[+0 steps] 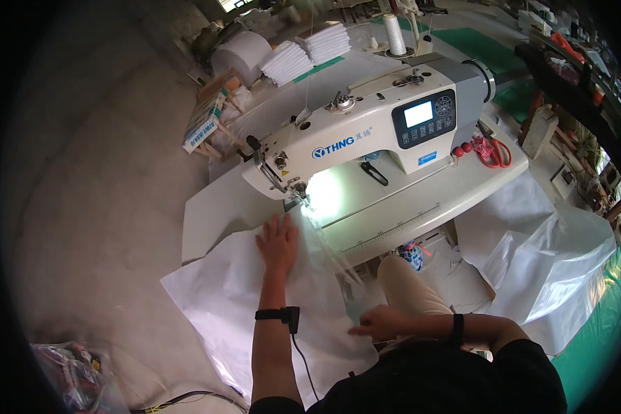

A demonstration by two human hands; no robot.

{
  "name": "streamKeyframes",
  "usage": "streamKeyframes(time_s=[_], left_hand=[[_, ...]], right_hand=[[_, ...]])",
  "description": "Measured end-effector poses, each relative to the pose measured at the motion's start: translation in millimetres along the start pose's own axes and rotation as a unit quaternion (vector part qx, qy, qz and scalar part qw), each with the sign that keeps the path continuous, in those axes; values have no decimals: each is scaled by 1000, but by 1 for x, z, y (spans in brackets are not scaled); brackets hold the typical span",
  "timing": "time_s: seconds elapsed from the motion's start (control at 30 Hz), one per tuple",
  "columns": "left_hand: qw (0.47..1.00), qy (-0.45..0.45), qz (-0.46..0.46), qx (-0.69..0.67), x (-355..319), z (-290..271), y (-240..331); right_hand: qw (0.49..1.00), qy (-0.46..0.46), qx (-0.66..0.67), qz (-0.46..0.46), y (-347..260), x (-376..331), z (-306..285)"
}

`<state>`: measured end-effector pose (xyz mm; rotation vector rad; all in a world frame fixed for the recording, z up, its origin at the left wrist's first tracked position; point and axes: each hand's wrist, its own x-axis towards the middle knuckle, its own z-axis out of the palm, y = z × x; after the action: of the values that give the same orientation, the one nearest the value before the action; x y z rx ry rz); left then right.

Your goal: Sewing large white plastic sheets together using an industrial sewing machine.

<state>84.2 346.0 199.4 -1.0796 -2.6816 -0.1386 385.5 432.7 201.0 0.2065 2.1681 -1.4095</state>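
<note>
Left hand [278,245] flat, fingers spread on white sheet [314,297]; sewing machine [369,114] at its one o'clock. Right hand [383,322], four o'clock, curled; can't tell if gripping.

Sewing machine [369,114] bars the way ahead — open room to its left.

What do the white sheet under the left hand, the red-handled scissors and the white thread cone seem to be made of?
White sheet: glossy, likely plastic or coated fabric; its folds shine.
Red-handled scissors: loops probably plastic, evenly red; blades unclear.
White thread cone: apparently wound thread, evenly matte; fibre unclear.
</note>
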Motion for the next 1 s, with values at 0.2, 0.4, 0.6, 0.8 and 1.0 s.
streamKeyframes(time_s=[0.2, 0.4, 0.6, 0.8, 1.0], left_hand=[[998, -18, -63, 4, 3, -12, 16], [997, -12, -38, 69, 22, -35, 21], [996, -65, -35, 45, 68, -29, 21], [989, -86, 22, -114, 86, -15, 7], [953, -217, 2, -213, 87, -21, 5]], right_hand=[[989, 122, 23, -83, -10, 29, -5], [969, 79, 224, -74, -7, 31, 13], [972, 72, 217, -61, -3, 31, 5], [962, 90, 255, -26, 5, 28, 4], [993, 105, 53, -22, 22, 46, 11]])
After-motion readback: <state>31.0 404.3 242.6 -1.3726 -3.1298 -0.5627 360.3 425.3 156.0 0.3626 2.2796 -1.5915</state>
